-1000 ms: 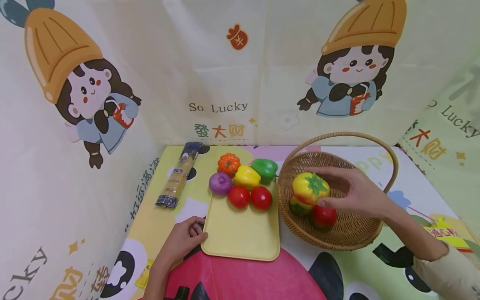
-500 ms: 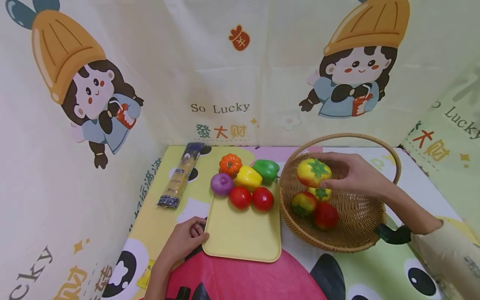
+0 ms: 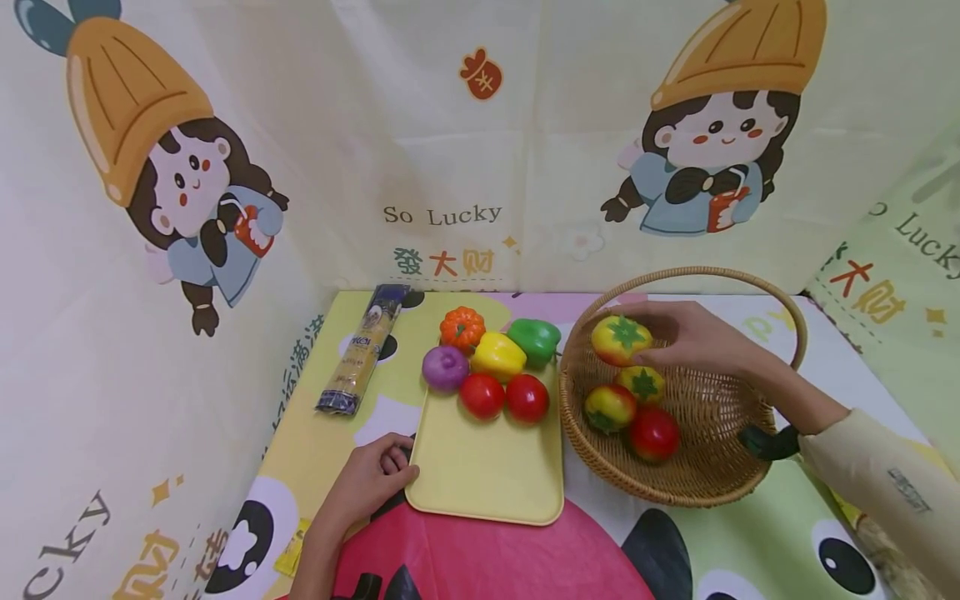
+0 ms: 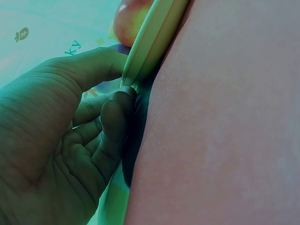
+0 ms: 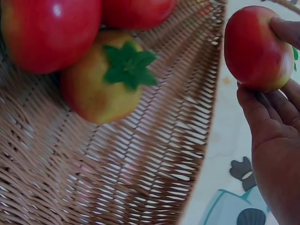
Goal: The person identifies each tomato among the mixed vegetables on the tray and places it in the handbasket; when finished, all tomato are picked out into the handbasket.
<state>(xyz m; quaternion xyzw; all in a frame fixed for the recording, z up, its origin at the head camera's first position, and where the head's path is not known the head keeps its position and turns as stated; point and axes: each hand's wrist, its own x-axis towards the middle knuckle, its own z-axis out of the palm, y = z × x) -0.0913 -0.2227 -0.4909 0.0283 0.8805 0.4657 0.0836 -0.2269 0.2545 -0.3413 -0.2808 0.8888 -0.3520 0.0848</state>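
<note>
My right hand point(image 3: 693, 337) grips a yellow-and-red toy tomato point(image 3: 617, 343) with a green leaf top, over the far left part of the wicker basket point(image 3: 720, 433). The right wrist view shows the thumb and fingers on either side of this tomato point(image 5: 253, 49). Below it in the basket lie a leaf-topped tomato point(image 3: 645, 386), a red-yellow one point(image 3: 610, 408) and a red one point(image 3: 654, 434). My left hand point(image 3: 371, 482) holds the left edge of a pale yellow tray point(image 3: 487, 475). In the left wrist view, the thumb lies at the tray's rim point(image 4: 157, 40) with the fingers curled beneath.
Two red tomatoes point(image 3: 482, 397), a purple onion point(image 3: 445, 369), a yellow pepper point(image 3: 498, 357), a green pepper point(image 3: 535, 342) and a small orange pumpkin point(image 3: 462, 330) cluster around the tray's far end. A pasta packet point(image 3: 362, 350) lies left. The basket's handle point(image 3: 701, 271) arches above it.
My right hand has lifted the tomato away from the others toward the basket's far side, uncovering the leaf-topped tomato below. My left hand stays at the tray edge.
</note>
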